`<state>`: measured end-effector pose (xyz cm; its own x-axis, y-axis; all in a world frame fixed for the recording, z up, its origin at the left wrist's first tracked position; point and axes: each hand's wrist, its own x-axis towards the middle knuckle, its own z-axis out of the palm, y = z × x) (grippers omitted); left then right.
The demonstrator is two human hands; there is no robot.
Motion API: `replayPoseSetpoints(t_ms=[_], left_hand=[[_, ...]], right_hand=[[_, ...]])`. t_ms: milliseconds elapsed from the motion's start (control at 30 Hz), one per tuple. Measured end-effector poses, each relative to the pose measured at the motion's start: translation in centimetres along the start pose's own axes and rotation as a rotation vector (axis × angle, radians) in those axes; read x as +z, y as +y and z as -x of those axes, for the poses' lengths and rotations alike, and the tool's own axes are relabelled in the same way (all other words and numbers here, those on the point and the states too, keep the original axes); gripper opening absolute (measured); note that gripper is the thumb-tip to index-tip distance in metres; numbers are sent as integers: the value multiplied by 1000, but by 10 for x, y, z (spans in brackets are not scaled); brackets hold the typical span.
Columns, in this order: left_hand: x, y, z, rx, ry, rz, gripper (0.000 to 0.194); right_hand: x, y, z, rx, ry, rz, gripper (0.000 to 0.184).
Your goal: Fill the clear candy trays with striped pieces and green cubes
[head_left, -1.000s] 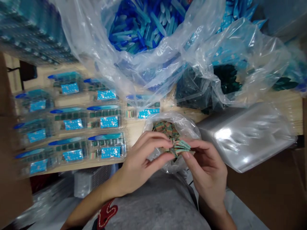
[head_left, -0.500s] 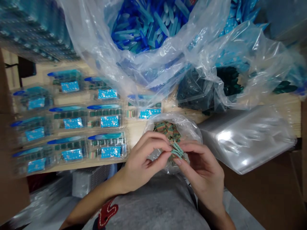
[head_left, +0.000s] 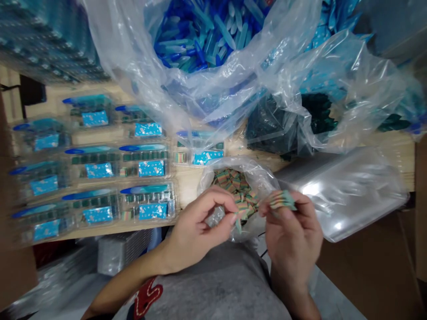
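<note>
Pale wooden tabletop (head_left: 187, 180) carries ten clear plastic trays (head_left: 172, 209), nine grouped toward its left end and one farther right, set back from the near edge. Each tray shows a blue-and-turquoise slender piece and a dotted blue packet (head_left: 152, 211), most with a row of dark green blocks too. Striped pieces show plainly in three trays; in the others, blur hides whether they have any. Plenty remain loose in a small clear bag (head_left: 263, 171) at the middle of the near edge, so that supply looks far from used up, as does the heap of slender blue pieces (head_left: 200, 44) in the big bag toward the far edge. Over the small bag's near left side, the left hand (head_left: 203, 226) is palm inward, its grip pinching one small striped piece (head_left: 238, 222) between thumb and forefinger. Off the bag's right side, the right hand (head_left: 293, 235) is raised with fingers curled, its grip closed on a fanned striped stack (head_left: 283, 200) between thumb and fingers. Both forearms come up from below the near edge, and the hands are apart.
</note>
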<state>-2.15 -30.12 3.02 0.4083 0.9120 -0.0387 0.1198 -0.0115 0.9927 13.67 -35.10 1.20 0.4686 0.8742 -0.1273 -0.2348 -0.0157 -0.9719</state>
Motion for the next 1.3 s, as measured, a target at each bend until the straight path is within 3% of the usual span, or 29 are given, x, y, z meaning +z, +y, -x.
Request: replayPoseSetpoints(t_ms=[67, 233, 300, 533, 700, 833, 1000, 1133, 1300], left_hand=[[-1, 2, -3, -32, 63, 9, 12], [1, 4, -7, -61, 104, -16, 13], [2, 5, -6, -42, 82, -19, 13], [-4, 5, -1, 28, -31, -8, 17], [-7, 1, 6, 68, -152, -45, 31], [-5, -2, 4, 103, -125, -46, 28], [0, 0, -3, -108, 31, 217, 10], [2, -3, -4, -235, -3, 451, 11], [3, -7, -3, -278, 47, 376, 13]], right_hand=[[-6, -1, -2, -14, 7, -35, 17], [-7, -14, -2, 8, -312, 110, 18], [-2, -17, -1, -13, -367, 152, 22], [-3, -16, 4, -99, -340, 234, 33], [-8, -15, 5, -152, -353, 261, 36], [-7, -13, 4, -157, -363, 261, 31], [-5, -8, 6, -106, -356, 284, 35], [-3, -6, 8, -94, -418, 267, 41], [1, -8, 5, -140, -387, 290, 37]])
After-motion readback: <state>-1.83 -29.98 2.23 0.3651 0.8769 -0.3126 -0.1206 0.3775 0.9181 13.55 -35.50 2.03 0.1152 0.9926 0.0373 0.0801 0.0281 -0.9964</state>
